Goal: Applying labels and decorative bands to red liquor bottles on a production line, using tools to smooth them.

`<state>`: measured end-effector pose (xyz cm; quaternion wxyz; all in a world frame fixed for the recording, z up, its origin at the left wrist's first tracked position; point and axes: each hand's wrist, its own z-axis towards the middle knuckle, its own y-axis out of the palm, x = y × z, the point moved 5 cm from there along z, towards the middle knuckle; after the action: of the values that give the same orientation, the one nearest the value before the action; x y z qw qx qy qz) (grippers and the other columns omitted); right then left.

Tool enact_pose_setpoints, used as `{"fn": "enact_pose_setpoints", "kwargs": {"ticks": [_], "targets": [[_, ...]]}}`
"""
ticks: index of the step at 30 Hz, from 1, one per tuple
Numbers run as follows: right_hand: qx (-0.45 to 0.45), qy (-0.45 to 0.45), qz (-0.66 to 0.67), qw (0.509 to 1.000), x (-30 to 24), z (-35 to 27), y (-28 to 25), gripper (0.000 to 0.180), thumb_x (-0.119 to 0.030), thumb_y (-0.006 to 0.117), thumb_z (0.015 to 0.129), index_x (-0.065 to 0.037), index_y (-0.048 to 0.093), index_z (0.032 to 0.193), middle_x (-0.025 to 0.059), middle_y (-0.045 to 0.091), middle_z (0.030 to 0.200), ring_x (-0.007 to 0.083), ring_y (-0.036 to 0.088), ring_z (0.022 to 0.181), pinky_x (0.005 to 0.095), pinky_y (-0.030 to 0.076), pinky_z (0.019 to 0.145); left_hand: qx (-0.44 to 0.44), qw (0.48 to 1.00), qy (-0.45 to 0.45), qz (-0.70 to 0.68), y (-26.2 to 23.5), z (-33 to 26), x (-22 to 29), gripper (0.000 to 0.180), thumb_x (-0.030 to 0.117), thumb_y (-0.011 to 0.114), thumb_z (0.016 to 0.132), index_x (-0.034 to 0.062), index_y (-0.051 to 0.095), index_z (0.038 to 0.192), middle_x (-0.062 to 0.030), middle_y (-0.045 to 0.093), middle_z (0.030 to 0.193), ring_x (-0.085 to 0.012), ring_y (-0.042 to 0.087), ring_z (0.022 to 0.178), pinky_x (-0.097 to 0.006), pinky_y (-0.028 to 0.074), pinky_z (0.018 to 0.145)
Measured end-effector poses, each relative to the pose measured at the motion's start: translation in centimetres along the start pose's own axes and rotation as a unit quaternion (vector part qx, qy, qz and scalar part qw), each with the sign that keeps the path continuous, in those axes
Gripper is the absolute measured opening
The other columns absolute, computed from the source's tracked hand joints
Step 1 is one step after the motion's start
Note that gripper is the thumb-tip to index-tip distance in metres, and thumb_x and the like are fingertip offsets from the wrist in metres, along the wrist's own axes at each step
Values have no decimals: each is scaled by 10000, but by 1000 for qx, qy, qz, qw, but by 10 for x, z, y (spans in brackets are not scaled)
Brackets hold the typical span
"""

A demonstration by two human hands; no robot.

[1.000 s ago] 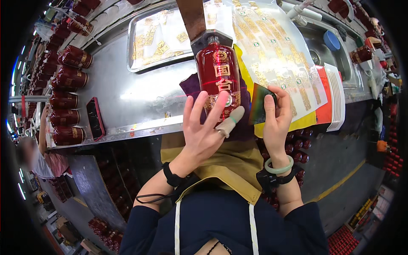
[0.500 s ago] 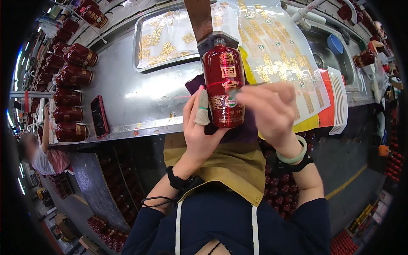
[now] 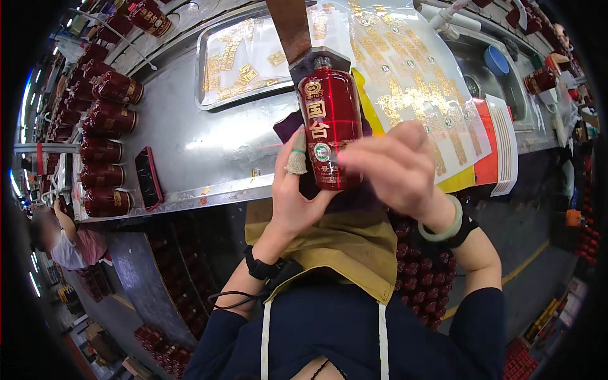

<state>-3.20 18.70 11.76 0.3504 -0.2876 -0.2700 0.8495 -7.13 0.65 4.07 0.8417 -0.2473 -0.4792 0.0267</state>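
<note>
A glossy dark-red bottle (image 3: 345,104) with gold lettering and a round green-and-white emblem lies on its back, its neck away from me in a dark notched holder (image 3: 345,60). My left hand (image 3: 294,199) is closed around its lower left side, thumb by the base; a knitted finger cover sits on one finger. At the lower right of the bottle is my right hand (image 3: 396,168), fingers bent and smeared by motion, the tips at or just over the glass. A thin red light line crosses the bottle. Whether the right fingers hold anything is unclear.
Clear sheets of gold decals (image 3: 411,82) lie at right over yellow and red sheets. A metal tray (image 3: 201,82) with more decals stands back left. Red bottles (image 3: 107,158) line the left, beside a red-black case (image 3: 149,177). A sink with a blue bowl (image 3: 497,60) is far right.
The bottle has turned on its long axis, so its lettering and emblem now sit further left. My right hand has shifted slightly down and outward; my left hand keeps its hold.
</note>
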Motion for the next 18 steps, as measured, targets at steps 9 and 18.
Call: {"fn": "enact_pose_setpoints", "kwargs": {"ticks": [9, 18], "targets": [[37, 27, -65, 997, 8, -6, -3, 255, -126, 731, 767, -146, 797, 1013, -54, 755, 987, 159, 608, 846, 343, 446, 779, 0, 1000, 16, -3, 0, 3, 0, 892, 95, 934, 707, -58, 529, 1487, -229, 550, 1517, -361, 606, 1338, -416, 506, 1097], [39, 42, -46, 997, 6, -19, 3, 246, -129, 746, 769, -163, 803, 1006, -52, 762, 1033, 138, 617, 848, 336, 430, 773, 36, 999, 18, 34, 3, 2, 10, 907, 118, 941, 698, -54, 530, 1488, -200, 532, 1529, -344, 598, 1318, -419, 491, 1098]]}}
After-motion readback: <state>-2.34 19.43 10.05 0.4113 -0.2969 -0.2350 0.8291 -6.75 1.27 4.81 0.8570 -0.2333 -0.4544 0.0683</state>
